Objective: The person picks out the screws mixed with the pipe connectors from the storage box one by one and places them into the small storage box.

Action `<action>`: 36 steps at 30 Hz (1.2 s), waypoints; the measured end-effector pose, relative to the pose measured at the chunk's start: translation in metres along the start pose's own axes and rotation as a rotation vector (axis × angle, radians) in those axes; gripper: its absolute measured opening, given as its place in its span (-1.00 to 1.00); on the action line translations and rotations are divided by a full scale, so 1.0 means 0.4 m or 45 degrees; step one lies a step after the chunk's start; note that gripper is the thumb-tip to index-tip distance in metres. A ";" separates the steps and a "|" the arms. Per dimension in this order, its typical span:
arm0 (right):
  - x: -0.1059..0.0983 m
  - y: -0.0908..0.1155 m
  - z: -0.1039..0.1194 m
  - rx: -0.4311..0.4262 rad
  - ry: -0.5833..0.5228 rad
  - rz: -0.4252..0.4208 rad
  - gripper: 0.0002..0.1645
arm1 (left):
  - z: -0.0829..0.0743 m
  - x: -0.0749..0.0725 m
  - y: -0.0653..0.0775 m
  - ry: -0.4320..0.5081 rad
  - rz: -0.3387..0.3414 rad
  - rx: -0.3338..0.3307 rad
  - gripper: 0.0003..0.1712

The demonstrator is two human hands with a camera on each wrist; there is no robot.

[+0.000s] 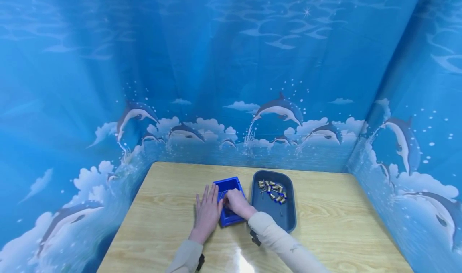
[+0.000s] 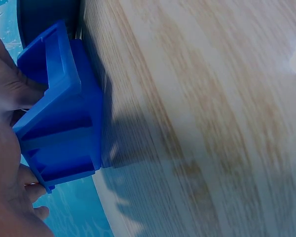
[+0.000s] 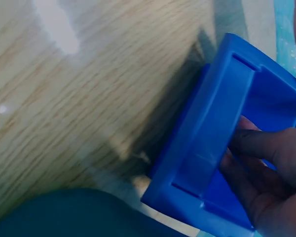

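Two long cream sleeves (image 1: 281,241) reach over the pale wooden table (image 1: 332,216), and the left hand (image 1: 208,212) lies with straight fingers along the left side of an open blue plastic box (image 1: 232,220). That box sits near the table's far edge, and the right hand (image 1: 237,202) dips into it with bent fingers, though I cannot tell if they pinch anything. Just right of it, a round-cornered dark grey tray (image 1: 268,216) holds little gold-coloured metal bits (image 1: 277,190) and thin pins (image 1: 281,212).
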State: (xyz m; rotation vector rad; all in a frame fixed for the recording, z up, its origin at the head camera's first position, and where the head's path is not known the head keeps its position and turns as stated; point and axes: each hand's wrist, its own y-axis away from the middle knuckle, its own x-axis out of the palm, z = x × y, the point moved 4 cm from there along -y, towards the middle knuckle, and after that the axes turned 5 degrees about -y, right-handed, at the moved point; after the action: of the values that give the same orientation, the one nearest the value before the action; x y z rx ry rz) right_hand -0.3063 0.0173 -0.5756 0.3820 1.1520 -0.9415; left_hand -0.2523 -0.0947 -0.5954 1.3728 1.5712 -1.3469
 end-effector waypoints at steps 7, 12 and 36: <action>0.008 0.014 0.004 -0.041 0.063 -0.017 -0.79 | -0.005 0.001 -0.002 -0.003 -0.001 -0.004 -0.33; 0.008 0.017 0.002 -0.057 0.092 -0.022 -0.76 | -0.007 0.002 -0.003 -0.005 -0.008 0.002 -0.33; -0.118 0.018 -0.099 0.549 -1.185 -0.211 -0.72 | -0.002 0.006 -0.003 0.000 -0.009 -0.037 -0.32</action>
State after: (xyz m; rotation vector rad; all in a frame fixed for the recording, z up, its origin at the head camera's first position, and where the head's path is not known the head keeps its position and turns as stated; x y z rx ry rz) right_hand -0.3291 0.0693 -0.5505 0.1458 0.1261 -1.3166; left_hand -0.2539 -0.0933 -0.5970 1.3511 1.5910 -1.3235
